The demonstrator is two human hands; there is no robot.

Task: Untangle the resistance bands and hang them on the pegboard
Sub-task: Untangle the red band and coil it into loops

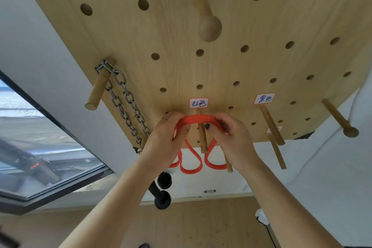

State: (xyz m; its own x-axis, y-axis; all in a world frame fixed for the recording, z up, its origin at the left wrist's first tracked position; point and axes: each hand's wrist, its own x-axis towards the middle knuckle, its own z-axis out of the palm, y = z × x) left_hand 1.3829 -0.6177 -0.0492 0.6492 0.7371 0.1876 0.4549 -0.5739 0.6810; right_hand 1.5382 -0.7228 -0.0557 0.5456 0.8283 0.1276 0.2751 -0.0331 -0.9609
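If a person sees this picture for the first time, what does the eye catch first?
First the bright orange rubber resistance band, gripped by the left hand and right hand around a wooden peg low on the pale wooden pegboard. Next, the grey metal chain hanging from a peg at left.

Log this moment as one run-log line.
step: hanging red band | left hand: grips band | right hand: grips band | band: looped over peg | pegboard

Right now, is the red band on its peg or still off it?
On it, still held: the red band arches over the peg, loops hanging below, left hand and right hand gripping it.
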